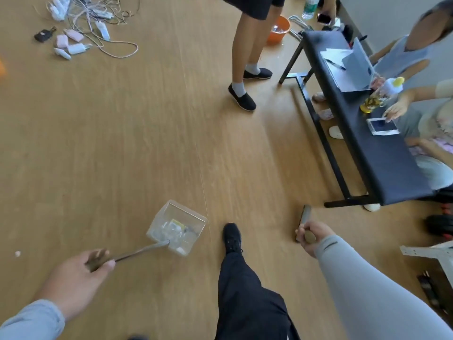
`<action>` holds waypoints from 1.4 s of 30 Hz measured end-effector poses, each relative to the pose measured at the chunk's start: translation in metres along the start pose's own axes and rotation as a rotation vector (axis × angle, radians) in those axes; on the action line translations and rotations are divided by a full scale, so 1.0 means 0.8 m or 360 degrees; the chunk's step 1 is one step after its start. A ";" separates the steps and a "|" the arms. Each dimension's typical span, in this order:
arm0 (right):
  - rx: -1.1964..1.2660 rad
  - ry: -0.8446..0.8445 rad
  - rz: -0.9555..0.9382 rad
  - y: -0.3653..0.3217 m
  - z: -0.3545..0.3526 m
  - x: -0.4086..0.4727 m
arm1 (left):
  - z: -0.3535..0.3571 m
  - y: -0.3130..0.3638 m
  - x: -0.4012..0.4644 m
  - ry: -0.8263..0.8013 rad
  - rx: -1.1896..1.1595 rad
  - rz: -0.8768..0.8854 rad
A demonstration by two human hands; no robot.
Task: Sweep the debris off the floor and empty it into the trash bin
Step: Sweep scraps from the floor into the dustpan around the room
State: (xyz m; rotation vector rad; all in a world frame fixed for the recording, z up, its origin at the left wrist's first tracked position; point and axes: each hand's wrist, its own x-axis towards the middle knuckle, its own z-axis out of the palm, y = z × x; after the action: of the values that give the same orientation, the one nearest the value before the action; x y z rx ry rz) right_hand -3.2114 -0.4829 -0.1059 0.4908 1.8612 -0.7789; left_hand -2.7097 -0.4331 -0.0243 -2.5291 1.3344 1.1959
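My left hand (76, 278) grips the brown handle of a long-handled clear dustpan (177, 227), which hangs just above the wood floor at lower centre. Inside the dustpan lie crumpled clear wrappers and a yellow scrap. My right hand (312, 238) is closed around the wooden handle of a broom (305, 215), seen end-on, with its grey head pointing down at the floor. A small white scrap (17, 253) lies on the floor at the far left. No trash bin shows clearly.
My black shoe (232, 238) steps forward between the two tools. A person stands ahead (241, 77). A black bench (367, 133) at the right holds papers, a phone and a bottle, with people seated behind it. Cables and chargers (81, 28) lie at top left. An orange basin (279, 29) sits behind.
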 end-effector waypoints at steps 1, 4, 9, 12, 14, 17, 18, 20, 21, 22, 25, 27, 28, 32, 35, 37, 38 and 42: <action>-0.0006 0.0021 -0.0018 -0.031 0.020 0.027 | 0.010 0.020 0.016 0.0027 -0.0030 -0.0052; 0.0035 -0.0020 -0.0060 -0.111 0.099 0.085 | 0.030 0.085 0.068 0.0056 -0.0110 -0.0192; -0.0679 -0.0206 -0.0075 -0.166 0.218 0.087 | 0.039 0.173 0.105 0.0043 -0.0112 -0.0240; -0.1041 -0.0277 -0.0088 -0.156 0.253 0.080 | 0.033 0.196 0.119 0.0111 -0.0173 -0.0198; -0.1222 -0.0297 -0.0137 -0.149 0.257 0.071 | 0.026 0.211 0.126 0.0104 -0.0169 -0.0150; -0.1419 -0.0303 -0.0200 -0.151 0.224 0.061 | 0.017 0.223 0.129 0.0101 -0.0145 -0.0043; -0.1386 -0.0310 -0.0205 -0.154 0.206 0.058 | 0.013 0.227 0.128 0.0090 -0.0152 -0.0030; -0.1189 -0.0291 -0.0210 -0.161 0.163 0.050 | 0.006 0.230 0.132 0.0062 -0.0173 0.0014; -0.1091 -0.0264 -0.0202 -0.163 0.140 0.043 | 0.004 0.229 0.134 0.0043 -0.0170 0.0036; -0.1027 -0.0231 -0.0193 -0.165 0.119 0.041 | 0.001 0.231 0.136 0.0028 -0.0166 0.0046; -0.0924 -0.0101 -0.0136 -0.189 0.078 0.041 | -0.005 0.233 0.144 0.0023 -0.0129 0.0108; -0.0858 -0.0006 -0.0116 -0.219 0.074 0.052 | -0.008 0.240 0.151 -0.0007 -0.0124 0.0126; -0.0849 0.0035 -0.0118 -0.236 0.081 0.059 | -0.008 0.243 0.157 -0.0009 -0.0138 0.0112; -0.0815 0.0098 -0.0153 -0.310 0.148 0.102 | -0.004 0.254 0.186 0.0031 -0.0200 -0.0003; -0.1000 0.0066 -0.0202 -0.355 0.245 0.144 | 0.006 0.267 0.215 0.0094 -0.0266 -0.0096; -0.1308 0.0007 -0.0303 -0.357 0.312 0.160 | 0.010 0.275 0.233 0.0146 -0.0321 -0.0169; -0.1361 -0.0035 -0.0322 -0.351 0.341 0.165 | 0.012 0.277 0.240 0.0158 -0.0331 -0.0201; -0.1474 -0.0051 -0.0392 -0.317 0.421 0.146 | 0.007 0.285 0.263 0.0185 -0.0339 -0.0284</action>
State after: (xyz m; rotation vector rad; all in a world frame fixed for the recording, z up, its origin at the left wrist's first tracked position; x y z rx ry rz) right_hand -3.2016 -0.9015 -0.2319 -0.3410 2.0315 -0.0146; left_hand -2.8072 -0.7188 -0.0966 -2.8336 1.0216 1.2319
